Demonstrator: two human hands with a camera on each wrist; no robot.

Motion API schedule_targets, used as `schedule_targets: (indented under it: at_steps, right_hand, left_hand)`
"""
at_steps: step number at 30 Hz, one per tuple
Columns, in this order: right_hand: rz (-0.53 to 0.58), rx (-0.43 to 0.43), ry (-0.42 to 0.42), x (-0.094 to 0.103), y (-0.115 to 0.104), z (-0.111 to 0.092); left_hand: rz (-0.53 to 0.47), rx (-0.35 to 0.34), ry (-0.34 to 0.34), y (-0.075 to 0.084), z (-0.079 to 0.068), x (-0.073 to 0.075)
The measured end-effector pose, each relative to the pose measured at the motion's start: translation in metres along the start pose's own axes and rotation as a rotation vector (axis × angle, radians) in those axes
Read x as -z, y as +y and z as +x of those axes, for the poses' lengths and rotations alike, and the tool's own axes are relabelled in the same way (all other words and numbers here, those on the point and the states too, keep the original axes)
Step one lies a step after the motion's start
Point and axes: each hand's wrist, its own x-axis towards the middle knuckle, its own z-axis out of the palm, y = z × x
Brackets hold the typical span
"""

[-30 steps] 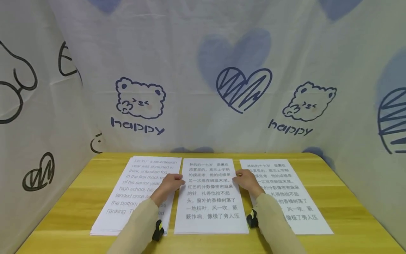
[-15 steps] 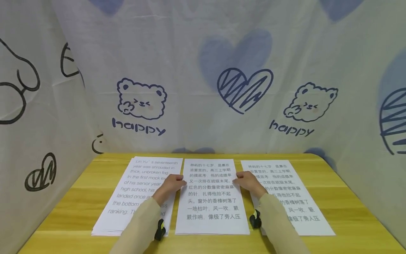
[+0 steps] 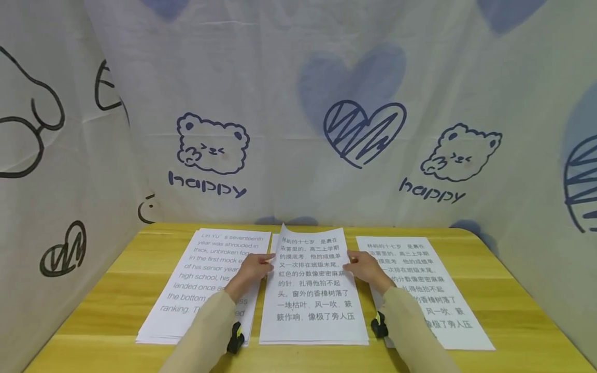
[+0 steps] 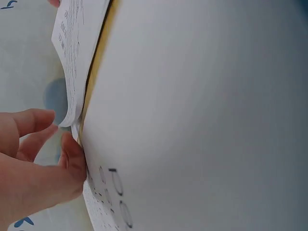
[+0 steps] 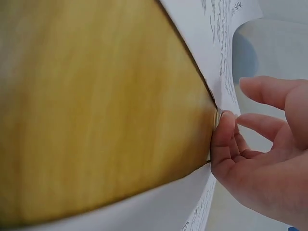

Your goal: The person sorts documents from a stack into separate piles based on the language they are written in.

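In the head view, a white printed sheet of paper (image 3: 310,300) tops the middle stack, its upper left corner raised and its upper part bowed. My left hand (image 3: 252,272) holds the sheet's left edge at the fingertips. At the right edge, my right hand (image 3: 368,270) pinches the paper with the fingers bent. The left wrist view catches the curled sheet (image 4: 77,62) meeting the fingertips of the left hand (image 4: 38,163). In the right wrist view, fingers of the right hand (image 5: 269,159) meet the paper's side (image 5: 207,62). Lower sheets are mostly hidden.
A stack of English-printed paper (image 3: 182,311) lies to the left, partly under the left forearm. On the right lies another Chinese-printed paper (image 3: 459,334), partly covered by the right arm. The yellow wooden table (image 3: 503,290) meets a patterned cloth (image 3: 289,181) behind.
The middle top sheet's upper left corner has risen off the stack, and its upper part now bows. Both hands stay at its sides. The head view has shifted slightly.
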Motion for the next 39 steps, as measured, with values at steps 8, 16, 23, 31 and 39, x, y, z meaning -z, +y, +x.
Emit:
schedule_targets:
  at_steps: [8, 16, 23, 31, 39]
  right_hand:
    - [0.027, 0.081, 0.057, 0.001, -0.006, 0.001]
    - [0.121, 0.079, 0.045, 0.007, -0.013, -0.001]
    - [0.223, -0.044, 0.069, 0.028, -0.006, 0.002]
    - [0.204, -0.041, 0.116, 0.056, 0.008, -0.003]
    - [0.153, -0.071, 0.152, 0.085, 0.028, -0.004]
  left_hand:
    - [-0.032, -0.021, -0.002, 0.001, -0.002, -0.001]
    - [-0.103, 0.007, 0.069, 0.012, -0.004, 0.002]
    - [-0.196, 0.004, 0.063, 0.028, -0.002, 0.002]
    - [-0.347, 0.017, 0.073, 0.041, 0.007, -0.029]
    - [-0.325, 0.039, 0.103, 0.057, 0.007, -0.070]
